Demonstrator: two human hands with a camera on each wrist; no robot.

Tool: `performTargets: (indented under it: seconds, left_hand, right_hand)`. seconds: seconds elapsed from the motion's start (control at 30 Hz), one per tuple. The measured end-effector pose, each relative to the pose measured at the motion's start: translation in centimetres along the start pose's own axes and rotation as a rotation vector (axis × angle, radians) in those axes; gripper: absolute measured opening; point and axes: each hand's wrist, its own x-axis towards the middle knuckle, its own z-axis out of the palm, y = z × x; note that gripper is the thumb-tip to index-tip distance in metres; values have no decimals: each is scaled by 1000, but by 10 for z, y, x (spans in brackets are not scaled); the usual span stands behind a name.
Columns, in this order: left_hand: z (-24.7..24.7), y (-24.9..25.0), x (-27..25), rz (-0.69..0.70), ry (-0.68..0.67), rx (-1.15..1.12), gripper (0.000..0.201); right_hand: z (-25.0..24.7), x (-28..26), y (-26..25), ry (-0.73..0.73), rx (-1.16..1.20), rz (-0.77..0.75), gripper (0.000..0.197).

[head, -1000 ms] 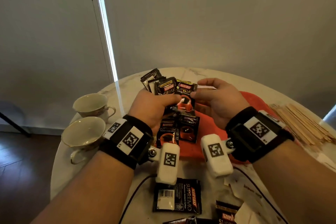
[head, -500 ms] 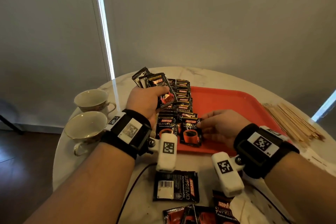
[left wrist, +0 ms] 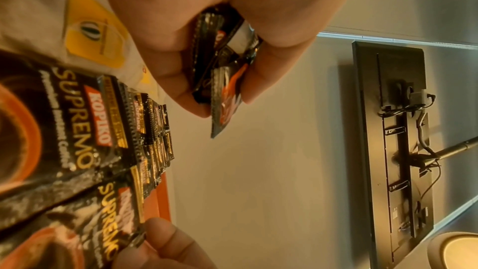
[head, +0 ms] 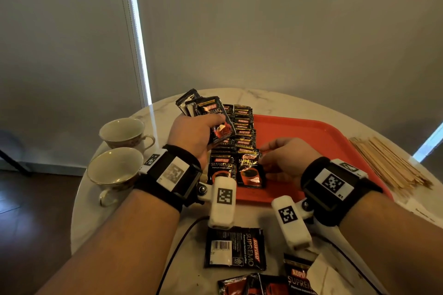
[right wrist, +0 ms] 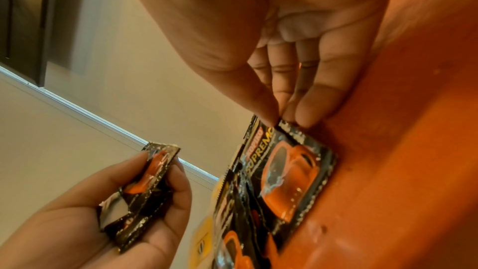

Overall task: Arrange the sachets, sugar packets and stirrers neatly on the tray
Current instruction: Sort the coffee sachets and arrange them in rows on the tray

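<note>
A red tray point(head: 311, 132) lies on the round marble table. Two overlapping columns of black coffee sachets point(head: 243, 127) run down its left side. My left hand point(head: 215, 132) is raised over them and grips a fanned bundle of sachets point(head: 211, 115), seen edge-on in the left wrist view point(left wrist: 222, 69). My right hand point(head: 262, 153) pinches the top corner of the nearest right sachet point(head: 250, 170), which lies flat on the tray point(right wrist: 401, 150); its fingertips point(right wrist: 302, 109) meet at that sachet's point(right wrist: 289, 171) edge. Wooden stirrers point(head: 388, 163) lie piled right of the tray.
Two teacups point(head: 115, 167) stand at the table's left edge. Loose sachets point(head: 236, 249) and white paper packets point(head: 330, 278) lie on the table near me. A black cable point(head: 177, 246) crosses there. The tray's right half is bare.
A second ago both hands held the bundle raised together. My right hand came down with one sachet onto the tray's near row; my left hand keeps the bundle, shifted left.
</note>
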Motion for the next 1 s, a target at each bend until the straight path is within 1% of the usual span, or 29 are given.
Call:
performTargets:
  seconds: [0.2, 0.53, 0.6, 0.7, 0.73, 0.8, 0.83, 0.87, 0.93, 1.0]
  left_hand:
    - [-2, -1, 4, 3, 8, -2, 9]
    - [1, -1, 0, -47, -55, 4, 9]
    - [2, -2, -1, -55, -83, 14, 9]
    - [3, -5, -4, -47, -142, 58, 8]
    - [4, -5, -7, -41, -176, 80, 8]
    - [4, -6, -11, -29, -266, 140, 11]
    - [4, -7, -11, -20, -310, 176, 16]
    - [4, -8, -12, -10, -342, 210, 22]
    - [4, -10, -11, -7, -371, 238, 29]
    - [5, -9, -11, -19, -386, 198, 26]
  right_hand:
    - [2, 1, 3, 32, 11, -19, 26]
    - [1, 4, 2, 27, 4, 2, 20]
    - [1, 1, 1, 23, 55, -27, 19]
    - [1, -6, -6, -19, 243, -135, 15]
    - [1, -9, -9, -59, 292, -170, 20]
    - [1, -13, -16, -159, 306, -233, 32]
    - [2, -15, -18, -189, 290, -268, 32]
    - [3, -16, -19, -200, 277, -298, 26]
    - [4, -15, -18, -175, 286, -311, 11]
    - [3, -13, -16, -167, 349, -275, 8]
